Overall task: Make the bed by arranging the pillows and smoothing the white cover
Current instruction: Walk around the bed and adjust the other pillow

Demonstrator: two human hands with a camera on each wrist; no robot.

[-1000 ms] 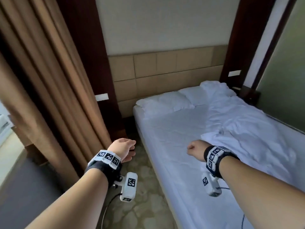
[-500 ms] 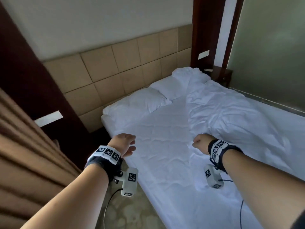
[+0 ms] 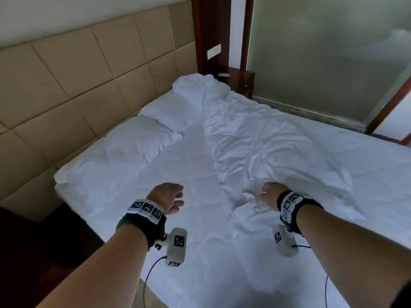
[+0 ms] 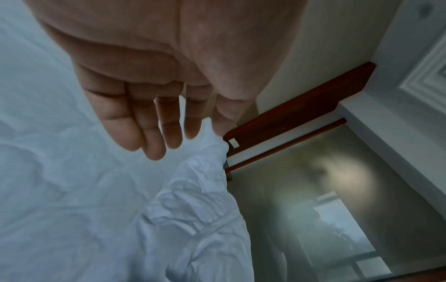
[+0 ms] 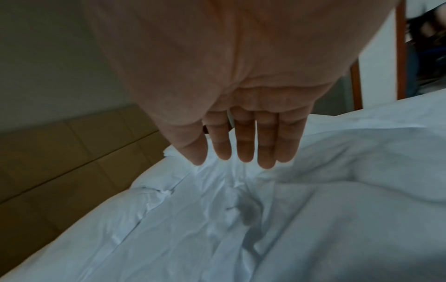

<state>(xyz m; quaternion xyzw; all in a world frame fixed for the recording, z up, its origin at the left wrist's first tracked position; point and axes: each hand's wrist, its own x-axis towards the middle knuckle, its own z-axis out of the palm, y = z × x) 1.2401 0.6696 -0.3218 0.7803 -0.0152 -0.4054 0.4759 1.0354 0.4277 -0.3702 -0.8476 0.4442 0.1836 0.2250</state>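
Right hand [image 3: 270,194] over the near edge of the white cover [image 3: 278,152], fingers straight and relaxed per right-wrist view, holding nothing; fingertips [image 5: 243,152] sit just above the crumpled fabric, contact not confirmed. Left hand [image 3: 166,200] above the bare sheet [image 3: 189,156], fingers loosely extended, also empty.

Cover: bunched toward the right half of the bed, heavily creased, its top end heaped near the headboard [image 3: 89,85] corner. Left half of the mattress exposed. Judgement: the right hand is placed where the cover's loose edge lies, the likely point to take hold and draw it across; the left is positioned over the uncovered side, probably to receive or flatten the fabric.

Pillows: near pillow [image 3: 124,150] lies flat against the headboard, slightly skewed. Far pillow [image 3: 169,112] beside it, touching, its far end partly buried under the heaped cover. Judgement: the cover must come off that pillow before either can be squared up.

Surroundings: nightstand [image 3: 240,81] at the far bed corner, wall switch plate [image 3: 214,51] above it, frosted glass panel [image 3: 322,52] along the far side. Wrist cables [image 3: 153,270] hang near the bed edge; could snag on fabric. Nothing else obstructs the reach
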